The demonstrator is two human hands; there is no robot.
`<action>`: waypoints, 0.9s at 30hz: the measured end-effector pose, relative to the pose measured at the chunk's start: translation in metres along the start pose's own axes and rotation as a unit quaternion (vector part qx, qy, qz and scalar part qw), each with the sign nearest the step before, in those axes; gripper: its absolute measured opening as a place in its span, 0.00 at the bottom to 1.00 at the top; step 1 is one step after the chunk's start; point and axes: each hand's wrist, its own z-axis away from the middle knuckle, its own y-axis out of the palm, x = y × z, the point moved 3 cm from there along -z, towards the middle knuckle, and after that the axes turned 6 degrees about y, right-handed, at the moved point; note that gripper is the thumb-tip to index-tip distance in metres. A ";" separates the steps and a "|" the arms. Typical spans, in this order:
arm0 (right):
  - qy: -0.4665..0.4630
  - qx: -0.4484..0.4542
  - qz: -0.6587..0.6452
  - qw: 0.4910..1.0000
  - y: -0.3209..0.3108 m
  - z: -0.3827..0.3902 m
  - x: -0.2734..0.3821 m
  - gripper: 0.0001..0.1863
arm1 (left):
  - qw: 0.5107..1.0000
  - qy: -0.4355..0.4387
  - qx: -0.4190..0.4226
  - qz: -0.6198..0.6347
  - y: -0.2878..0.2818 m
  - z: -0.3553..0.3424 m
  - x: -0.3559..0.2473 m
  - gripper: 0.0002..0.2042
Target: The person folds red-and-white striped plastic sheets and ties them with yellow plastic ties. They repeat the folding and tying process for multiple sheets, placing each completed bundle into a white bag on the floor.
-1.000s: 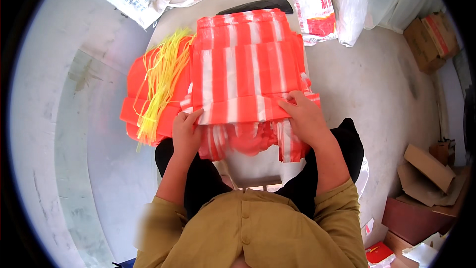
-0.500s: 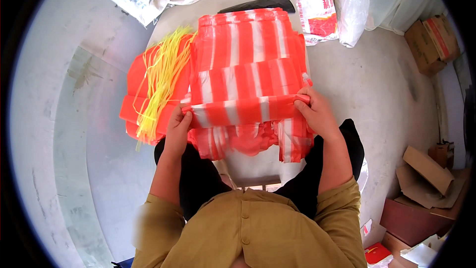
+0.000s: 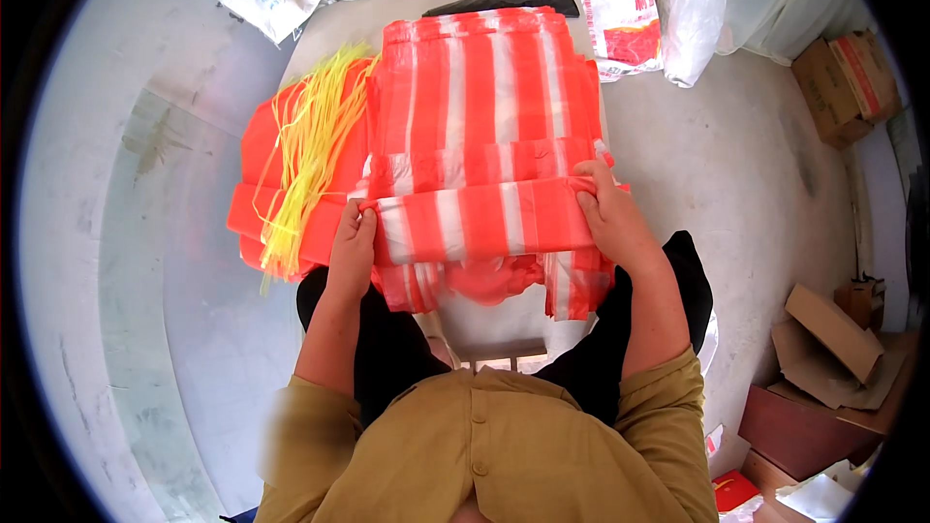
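Observation:
A stack of red-and-white striped plastic bags (image 3: 481,87) lies in front of me, with loose handle straps hanging at its near end. Across it runs a folded striped plastic bag (image 3: 484,221), forming a flat band. My left hand (image 3: 351,247) pinches the band's left end between thumb and fingers. At the opposite end, my right hand (image 3: 610,218) grips the band's upper corner. Just left of the stack, a bundle of yellow plastic strips (image 3: 308,169) rests on plain red-orange bags (image 3: 254,203).
The bags lie on a pale surface (image 3: 387,2) between my knees. A black plastic sheet (image 3: 504,0) is at its far end. White printed sacks (image 3: 620,10) stand beyond. Cardboard boxes (image 3: 843,87) sit at the far right, and an opened carton (image 3: 833,349) lies nearer on the right.
The folded band has become taller, and its lower edge has come nearer to me. Its upper fold now covers less of the stack. Both hands keep their hold on the ends.

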 end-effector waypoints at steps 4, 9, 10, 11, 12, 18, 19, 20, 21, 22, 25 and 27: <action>-0.016 -0.014 0.010 1.000 0.004 -0.004 -0.001 0.15 | 1.000 0.010 -0.017 -0.023 -0.002 -0.005 0.005 0.09; -0.014 -0.008 -0.019 1.000 0.003 -0.007 -0.011 0.13 | 0.998 -0.012 -0.031 -0.054 -0.004 -0.012 0.010 0.09; -0.006 -0.009 -0.025 1.000 0.003 -0.006 -0.012 0.12 | 0.997 -0.021 -0.034 -0.060 -0.005 -0.014 0.015 0.09; -0.007 -0.016 -0.017 1.000 0.002 -0.005 -0.011 0.12 | 0.997 -0.022 -0.039 -0.065 -0.006 -0.015 0.018 0.09; -0.009 -0.023 -0.009 1.000 0.002 -0.005 -0.011 0.12 | 0.996 -0.022 -0.043 -0.070 -0.007 -0.016 0.022 0.09; -0.035 -0.065 0.086 0.993 0.001 -0.005 -0.009 0.13 | 0.963 0.007 -0.055 -0.264 -0.003 -0.025 0.021 0.11; -0.047 -0.074 0.113 0.990 0.000 -0.003 -0.006 0.13 | 0.952 0.022 -0.057 -0.299 -0.002 -0.025 0.018 0.11; -0.034 -0.086 0.143 0.985 0.000 -0.002 -0.003 0.13 | 0.951 0.034 -0.061 -0.302 -0.002 -0.025 0.020 0.11; -0.020 -0.098 0.173 0.980 0.001 0.001 0.002 0.14 | 0.949 0.046 -0.066 -0.306 -0.003 -0.025 0.023 0.12; -0.006 -0.111 0.203 0.973 0.002 0.003 0.006 0.14 | 0.947 0.058 -0.070 -0.309 -0.003 -0.025 0.023 0.12; -0.174 -0.149 0.279 0.933 0.018 0.013 0.033 0.18 | 0.942 0.047 -0.066 -0.326 -0.002 -0.024 0.021 0.12; -0.340 -0.115 0.181 0.916 0.052 0.015 0.036 0.28 | 0.943 0.033 -0.064 -0.325 0.001 -0.028 0.019 0.12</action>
